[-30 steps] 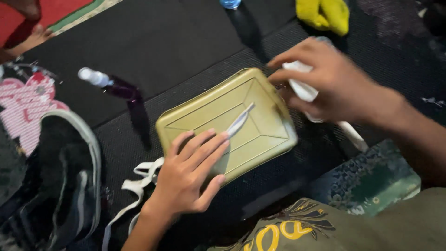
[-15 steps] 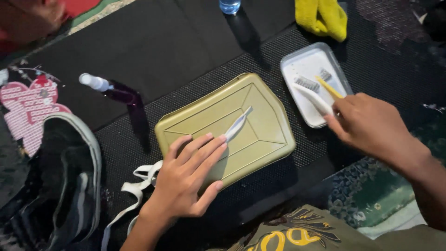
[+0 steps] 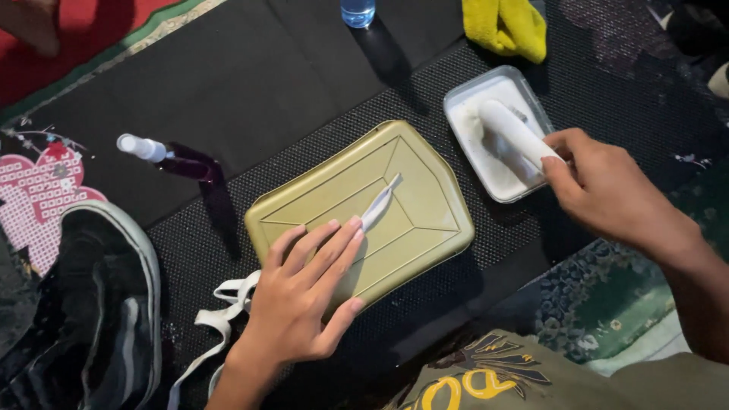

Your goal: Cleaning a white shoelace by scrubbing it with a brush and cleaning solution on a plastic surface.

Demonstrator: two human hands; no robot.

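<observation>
Black mesh mat (image 3: 319, 99) covers the floor in the head view, with a red carpet edge at the top left corner and a green patterned cloth (image 3: 615, 304) at the lower right. At the centre lies an olive-green tray (image 3: 410, 220), turned bottom-up, corners cut, raised ridges across its base. Left hand (image 3: 304, 300) rests flat on the tray's near-left part, fingers (image 3: 334, 250) spread a little and stretched out, pressing down on the end of a white lace (image 3: 380, 205) that lies slantwise across the tray; the fingers are not curled around it, only laid on top. More white lace (image 3: 224, 304) trails off the tray's left edge toward a black shoe (image 3: 99, 304) with a white sole rim at the lower left. Right hand (image 3: 607, 190) is to the right of the tray, fingers closed around the handle end of a white brush (image 3: 516, 133); the brush reaches up-left into a small clear rectangular tub (image 3: 463, 95) holding white powder or paste, its far end touching the contents. Tub sits just beside the tray's upper right corner, apart from it. A small spray bottle (image 3: 171, 156) with dark purple liquid and a white cap lies on its side on the mat, left of the tray. Yellow cloth (image 3: 505, 26) bunched at the top edge; base of a blue clear bottle (image 3: 357, 11) beside it. Pink-and-white patterned fabric (image 3: 38, 190) at far left.
</observation>
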